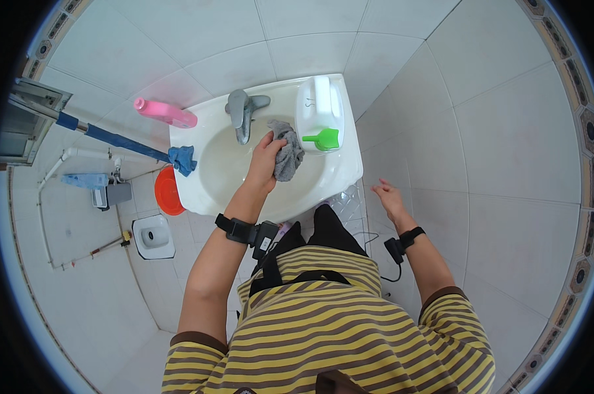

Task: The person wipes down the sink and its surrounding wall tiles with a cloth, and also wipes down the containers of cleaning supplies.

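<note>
My left hand (264, 165) grips a crumpled grey cloth (289, 155) over the bowl of a white ceramic washbasin (218, 192). The cloth hangs to the right of the fingers. A grey metal faucet (241, 115) rises at the basin's back, just beyond that hand. On the basin's right rim stands a large white plastic jug (320, 106) with a handle and a green trigger-like spout or cap (322, 140). Held in the air right of the basin, near the tiled wall, my right hand (389, 198) has its fingers apart and nothing in it.
A pink bottle (166, 113) sits on the basin's left back corner. Beside it, a blue cloth (182, 160) lies near a blue-sleeved pole (124, 142). An orange-red basin (168, 191) and a squat toilet (153, 236) are lower left. A tiled wall (514, 133) bounds the right.
</note>
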Tool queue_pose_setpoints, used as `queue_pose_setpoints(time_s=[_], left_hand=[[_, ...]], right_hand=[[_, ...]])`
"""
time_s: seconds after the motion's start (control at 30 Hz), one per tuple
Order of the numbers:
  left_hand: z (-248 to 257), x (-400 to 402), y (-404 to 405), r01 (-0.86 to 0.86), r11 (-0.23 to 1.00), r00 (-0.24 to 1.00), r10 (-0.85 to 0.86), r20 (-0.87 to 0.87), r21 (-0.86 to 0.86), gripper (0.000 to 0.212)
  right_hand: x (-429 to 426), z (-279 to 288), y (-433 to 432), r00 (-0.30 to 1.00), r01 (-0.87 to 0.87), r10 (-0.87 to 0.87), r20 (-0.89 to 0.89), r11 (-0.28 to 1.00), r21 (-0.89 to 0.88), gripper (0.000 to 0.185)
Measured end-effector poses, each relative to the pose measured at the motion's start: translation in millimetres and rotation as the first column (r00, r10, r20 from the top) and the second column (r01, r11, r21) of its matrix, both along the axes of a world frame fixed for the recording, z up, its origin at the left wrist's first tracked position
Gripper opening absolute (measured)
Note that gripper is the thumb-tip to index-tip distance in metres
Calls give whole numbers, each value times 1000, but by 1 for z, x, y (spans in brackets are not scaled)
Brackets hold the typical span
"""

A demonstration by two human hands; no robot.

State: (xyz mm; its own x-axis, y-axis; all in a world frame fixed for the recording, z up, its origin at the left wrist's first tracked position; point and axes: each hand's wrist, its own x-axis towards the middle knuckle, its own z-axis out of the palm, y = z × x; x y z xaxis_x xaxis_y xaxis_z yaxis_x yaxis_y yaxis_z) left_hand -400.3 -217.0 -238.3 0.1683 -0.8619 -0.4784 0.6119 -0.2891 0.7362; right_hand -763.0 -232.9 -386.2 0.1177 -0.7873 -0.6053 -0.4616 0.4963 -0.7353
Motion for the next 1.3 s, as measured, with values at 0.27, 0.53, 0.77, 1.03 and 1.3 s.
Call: queue_pose_setpoints(time_s=[0.27,0.53,0.77,1.03,1.3], left_hand=[[13,-7,-2,-7,999,1000,8,18,-32,46],[13,-11,-1,-72,997,997,71,30,10,47],[9,-6,2,-63,998,998,63,22,10,53],[9,-9,-1,-50,998,998,51,23,-26,42],[13,-2,7,-93,992,993,86,85,83,49]], right_hand=[[53,74,-20,878,140,-228,422,963,230,37],[34,58,-38,937,305,-335,102,923,233,27],[125,182,-79,907,23,88,411,966,-258,37],[210,244,-119,867,-475,478,-141,708,-522,42],[227,251,-178,759,-555,645,90,713,-428,28]])
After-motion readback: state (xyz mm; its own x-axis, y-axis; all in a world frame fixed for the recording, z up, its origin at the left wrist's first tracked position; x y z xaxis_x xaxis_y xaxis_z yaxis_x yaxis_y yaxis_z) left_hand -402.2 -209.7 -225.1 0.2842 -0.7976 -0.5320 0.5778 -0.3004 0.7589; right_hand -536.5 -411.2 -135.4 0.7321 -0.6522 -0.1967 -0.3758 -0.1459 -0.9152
